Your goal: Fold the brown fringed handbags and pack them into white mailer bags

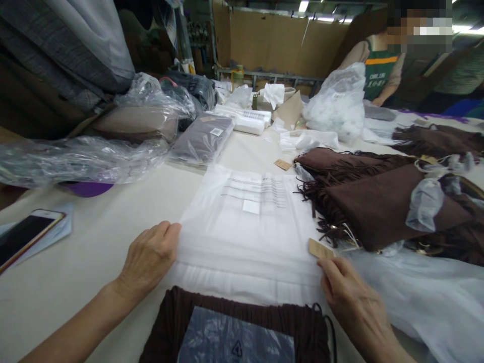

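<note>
Head view: the left hand (153,252) and right hand (353,297) pinch opposite edges of a white plastic bag (245,239) on the desk (106,222), just beyond gathered brown fabric (170,315). Straightening seems underway; the next move likely calls for even tension.

Single head-worn view, facing forward and obliquely down across the tabletop (109,222). The left hand (154,252) and right hand (350,290) lie at close range in the lower half, flanking a white bag (245,234) near the centre. The field recedes to a brown panel (280,43) in the background and ceiling lights (303,6) at the upper border.
</note>
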{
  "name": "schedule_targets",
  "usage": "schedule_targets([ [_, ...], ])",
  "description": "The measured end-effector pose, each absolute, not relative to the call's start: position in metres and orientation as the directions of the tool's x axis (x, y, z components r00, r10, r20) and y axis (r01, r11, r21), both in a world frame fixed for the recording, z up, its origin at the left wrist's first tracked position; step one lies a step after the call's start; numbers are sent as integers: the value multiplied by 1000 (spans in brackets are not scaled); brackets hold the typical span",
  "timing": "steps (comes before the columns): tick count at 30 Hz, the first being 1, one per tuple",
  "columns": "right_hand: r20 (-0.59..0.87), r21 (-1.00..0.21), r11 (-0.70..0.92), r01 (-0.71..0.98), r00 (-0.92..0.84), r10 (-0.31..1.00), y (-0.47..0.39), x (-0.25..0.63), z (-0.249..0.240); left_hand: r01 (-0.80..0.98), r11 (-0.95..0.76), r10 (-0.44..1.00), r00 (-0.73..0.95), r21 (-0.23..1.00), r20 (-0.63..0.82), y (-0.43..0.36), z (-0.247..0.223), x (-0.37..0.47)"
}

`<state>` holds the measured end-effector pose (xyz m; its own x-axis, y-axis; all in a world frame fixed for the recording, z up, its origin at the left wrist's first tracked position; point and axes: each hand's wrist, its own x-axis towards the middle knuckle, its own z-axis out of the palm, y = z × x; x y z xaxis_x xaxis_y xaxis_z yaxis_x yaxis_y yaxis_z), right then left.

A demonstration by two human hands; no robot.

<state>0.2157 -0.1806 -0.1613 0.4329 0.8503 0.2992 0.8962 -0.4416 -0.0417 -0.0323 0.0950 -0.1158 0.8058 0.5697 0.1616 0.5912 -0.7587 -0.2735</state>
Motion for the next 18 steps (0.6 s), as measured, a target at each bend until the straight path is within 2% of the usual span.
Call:
schedule_targets([
  [2, 294, -141, -558, 818, 573, 765, -184, 210, -163, 713, -699, 700, 698, -55, 149, 93, -121, -37],
  [4, 270, -312, -649, 694, 720, 640, -183, 202, -162, 803, -516, 852, 516, 299, 87, 91, -123, -37],
  [6, 163, -520, -698, 492, 859, 484, -182, 194, -159, 735, -176, 949, 303, 655, -85, 88, -122, -34],
  [7, 62, -629, -692, 354, 911, 409, -181, 191, -157, 635, 17, 955, 218, 772, -200, 87, -120, -32],
  [8, -61, -727, -657, 198, 935, 349, -180, 187, -155, 513, 196, 933, 165, 836, -320, 87, -118, -29],
  [10, -273, -856, -506, -104, 922, 273, -178, 182, -150, 291, 460, 848, 137, 838, -513, 86, -113, -25],
  [12, -356, -910, -300, -286, 910, 211, -175, 179, -146, 157, 592, 777, 150, 790, -612, 85, -110, -22],
  [15, -405, -913, -36, -405, 899, 168, -172, 180, -143, 11, 667, 739, 119, 745, -663, 83, -109, -19],
  [18, -460, -865, 99, -493, 855, 239, -170, 184, -145, -28, 611, 789, 103, 791, -606, 81, -111, -19],
])
